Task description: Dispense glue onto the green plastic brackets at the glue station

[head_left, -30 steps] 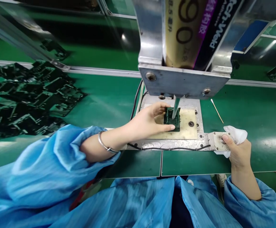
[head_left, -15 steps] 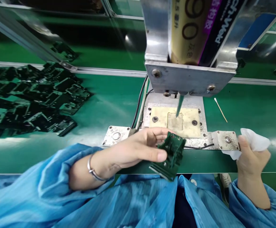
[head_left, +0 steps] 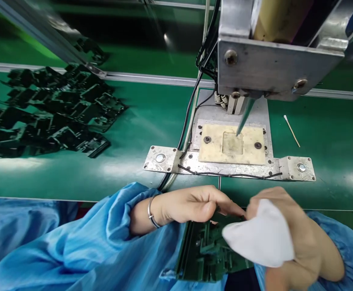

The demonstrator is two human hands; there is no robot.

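Observation:
Close to my body, my left hand (head_left: 191, 205) grips a dark green board-like part (head_left: 205, 254) with ridges and slots, thumb on its upper edge. My right hand (head_left: 303, 238) is closed around a white wipe (head_left: 261, 238), its fingers near my left fingertips. The wipe overlaps the right side of the part; whether it presses on the surface is hard to tell. Beyond my hands sits a cream fixture plate (head_left: 215, 155) with a square recess. The tapered nozzle (head_left: 245, 115) of a dispenser points down at that recess.
A pile of similar dark parts (head_left: 58, 117) lies at the left of the green bench. The dispenser's metal bracket (head_left: 273, 66) hangs overhead. Round buttons (head_left: 160, 158) flank the fixture, with cables (head_left: 191, 109) to its left. A cotton swab (head_left: 292, 131) lies on the right.
My right hand has left the right-hand button and brought the wipe to the part. My left hand has drawn the part down toward my body. The view has shifted.

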